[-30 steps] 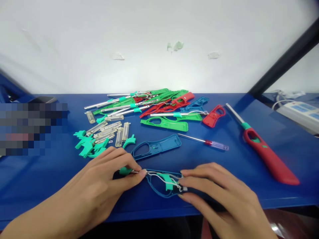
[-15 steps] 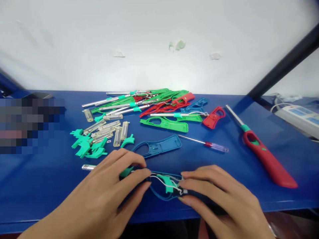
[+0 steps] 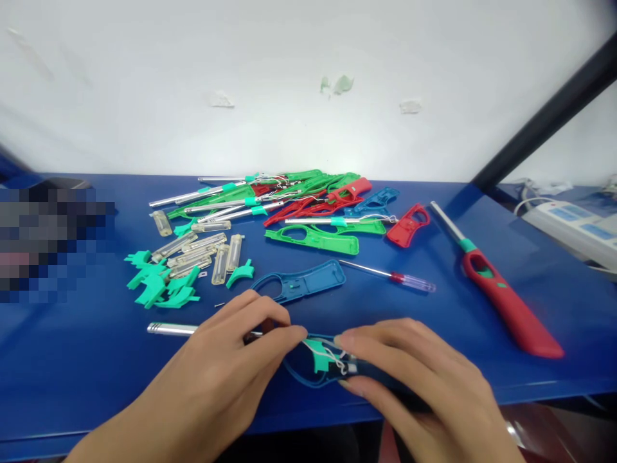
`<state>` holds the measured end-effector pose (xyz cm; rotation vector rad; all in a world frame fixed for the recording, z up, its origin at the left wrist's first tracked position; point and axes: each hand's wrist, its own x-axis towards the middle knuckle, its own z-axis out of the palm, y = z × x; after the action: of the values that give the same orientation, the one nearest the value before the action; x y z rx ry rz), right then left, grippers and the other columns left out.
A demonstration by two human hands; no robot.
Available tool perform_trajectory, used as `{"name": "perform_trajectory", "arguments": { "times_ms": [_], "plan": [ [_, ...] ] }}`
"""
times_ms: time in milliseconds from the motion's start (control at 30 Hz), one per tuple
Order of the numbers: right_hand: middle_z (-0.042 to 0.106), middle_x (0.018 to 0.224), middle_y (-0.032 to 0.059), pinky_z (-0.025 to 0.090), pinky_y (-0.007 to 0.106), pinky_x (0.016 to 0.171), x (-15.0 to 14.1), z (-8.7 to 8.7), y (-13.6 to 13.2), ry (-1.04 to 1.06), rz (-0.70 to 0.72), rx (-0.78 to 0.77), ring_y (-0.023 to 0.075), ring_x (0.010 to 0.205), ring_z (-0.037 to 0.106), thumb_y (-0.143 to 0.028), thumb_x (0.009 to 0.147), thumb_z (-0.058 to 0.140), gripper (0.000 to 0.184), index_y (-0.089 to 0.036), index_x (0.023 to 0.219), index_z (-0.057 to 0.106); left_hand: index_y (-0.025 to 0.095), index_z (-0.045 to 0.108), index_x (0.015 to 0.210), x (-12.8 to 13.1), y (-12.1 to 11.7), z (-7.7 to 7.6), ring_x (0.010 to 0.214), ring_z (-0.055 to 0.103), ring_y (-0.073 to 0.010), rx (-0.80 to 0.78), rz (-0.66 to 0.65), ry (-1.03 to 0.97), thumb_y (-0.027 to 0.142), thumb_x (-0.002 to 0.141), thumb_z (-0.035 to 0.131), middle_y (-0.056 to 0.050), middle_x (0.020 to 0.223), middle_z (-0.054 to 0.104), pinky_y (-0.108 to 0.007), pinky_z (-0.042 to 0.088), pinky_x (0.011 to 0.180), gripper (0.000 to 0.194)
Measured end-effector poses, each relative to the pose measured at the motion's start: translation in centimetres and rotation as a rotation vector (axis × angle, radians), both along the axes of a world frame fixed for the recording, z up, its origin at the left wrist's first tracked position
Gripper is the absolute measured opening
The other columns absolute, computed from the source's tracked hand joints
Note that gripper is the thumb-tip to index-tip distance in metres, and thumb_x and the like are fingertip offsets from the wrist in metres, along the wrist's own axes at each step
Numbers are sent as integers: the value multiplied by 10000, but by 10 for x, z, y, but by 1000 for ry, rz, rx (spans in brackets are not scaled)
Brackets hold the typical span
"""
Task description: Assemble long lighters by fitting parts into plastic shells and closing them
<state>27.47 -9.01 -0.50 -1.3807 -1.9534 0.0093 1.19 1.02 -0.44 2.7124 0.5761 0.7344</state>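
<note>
A blue lighter casing half (image 3: pixel 308 381) lies at the near edge with a green trigger (image 3: pixel 317 357) and white wires (image 3: pixel 330 355) inside its loop end. My left hand (image 3: pixel 226 360) is closed, thumb and forefinger pinched at the wires' left end over the casing's far rim. From under that hand a silver lighter tube (image 3: pixel 168 329) sticks out to the left. My right hand (image 3: pixel 414 366) grips the casing's right part between fingers and thumb, hiding most of its handle. Just beyond my hands rests the matching blue casing half (image 3: pixel 315 281).
Green triggers (image 3: pixel 154 283) and clear fuel tanks (image 3: pixel 220 263) lie left. Behind is a heap of casing halves (image 3: pixel 313 241) and silver tubes (image 3: pixel 222 193). A screwdriver (image 3: pixel 409 281) and a red assembled lighter (image 3: pixel 515 308) lie right, near a power strip (image 3: pixel 573 225).
My left hand has shifted slightly right along the casing, with its finger and thumb now closed on the wires. The trigger sits a little further left. My right hand keeps its grip.
</note>
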Motion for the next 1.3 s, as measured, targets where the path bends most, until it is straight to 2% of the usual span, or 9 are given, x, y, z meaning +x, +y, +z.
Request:
{"name": "perform_trajectory", "arguments": {
  "times_ms": [167, 267, 367, 533, 833, 900, 1067, 1300],
  "plan": [
    [858, 1267, -45, 719, 292, 785, 2, 2, -3, -139, 29, 11, 173, 944, 835, -213, 1150, 550, 392, -439, 1369, 784, 230, 663, 1306, 6, 3, 3, 1017, 657, -130, 12, 6, -64, 29, 1156, 483, -4, 1128, 717, -241, 521, 990, 309],
    [861, 1255, -53, 724, 302, 766, 2, 1, -4, -163, 39, -9, 183, 954, 831, -172, 1122, 548, 425, -420, 1361, 796, 237, 674, 1281, 6, 4, 4, 1007, 679, -128, 22, 11, -66, 19, 1143, 491, 0, 1123, 736, -240, 532, 1005, 317],
    [868, 1205, -47, 723, 285, 786, 2, 1, -3, -144, 24, 5, 172, 959, 829, -207, 1146, 546, 372, -386, 1339, 808, 234, 680, 1275, 5, 3, 3, 1011, 676, -136, 25, 19, -63, -21, 1110, 498, -9, 1140, 736, -251, 539, 1010, 355],
    [869, 1184, -44, 709, 241, 825, 0, 0, -1, -97, 2, 17, 145, 970, 831, -341, 1175, 592, 271, -377, 1326, 814, 237, 708, 1249, 8, -2, 7, 986, 679, -156, -17, 51, -98, 24, 1121, 512, -15, 1098, 752, -293, 570, 1024, 316],
    [866, 1182, -34, 716, 239, 827, -1, 1, -1, -98, 4, 16, 152, 969, 832, -339, 1171, 597, 263, -364, 1280, 834, 261, 677, 1145, 9, -1, 6, 1024, 689, -104, -90, 57, -90, 31, 1121, 483, 7, 1149, 718, -257, 476, 1192, 302],
    [866, 1184, -35, 712, 229, 823, 0, 1, -1, -102, 9, 14, 148, 970, 830, -338, 1174, 591, 267, -363, 1287, 832, 267, 678, 1141, 9, -2, 7, 1016, 693, -97, -107, 67, -94, 35, 1119, 485, 12, 1144, 709, -243, 488, 1165, 303],
    [862, 1208, -46, 711, 244, 832, 1, 0, -1, -114, 26, 6, 149, 987, 824, -343, 1183, 573, 273, -359, 1290, 824, 264, 680, 1161, 9, -3, 7, 1030, 681, -84, -150, 83, -112, 54, 1120, 491, 1, 1157, 673, -169, 526, 930, 285],
    [855, 1226, -60, 690, 253, 858, 2, 0, -2, -127, 19, -4, 148, 1012, 811, -351, 1182, 584, 255, -360, 1294, 813, 266, 698, 1215, 9, -5, 7, 1034, 688, -87, -180, 98, -126, 50, 1101, 510, -11, 1167, 664, -166, 546, 922, 308]
  ]
}}
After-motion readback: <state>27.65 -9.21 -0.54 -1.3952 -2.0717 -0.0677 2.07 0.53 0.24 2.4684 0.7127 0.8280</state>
